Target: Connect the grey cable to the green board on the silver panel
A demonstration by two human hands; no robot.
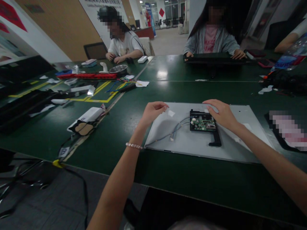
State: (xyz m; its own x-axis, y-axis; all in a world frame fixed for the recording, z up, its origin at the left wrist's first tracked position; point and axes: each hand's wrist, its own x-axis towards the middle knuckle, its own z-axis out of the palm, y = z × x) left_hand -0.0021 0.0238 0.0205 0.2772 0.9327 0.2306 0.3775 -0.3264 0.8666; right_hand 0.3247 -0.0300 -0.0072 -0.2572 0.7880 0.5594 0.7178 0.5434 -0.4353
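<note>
A flat grey metal panel (pixel 177 143) lies on the green table. On it sits a green circuit board (pixel 203 124) in a black frame, with thin grey cables (pixel 168 135) running from its left side to the panel's lower left. My left hand (pixel 154 111), a beaded bracelet on its wrist, is pinched at the panel's upper left corner, close to a small white piece (pixel 171 113); what its fingertips hold is too small to make out. My right hand (pixel 222 113) rests with its fingers spread at the upper right edge of the black frame.
A white power strip (pixel 87 118) with a cable lies left. A phone (pixel 287 131) is at the right, a bottle (pixel 291 54) behind it. Wires, a red strip (pixel 87 76) and black parts lie at the far left. Two people sit across the table (pixel 163 89).
</note>
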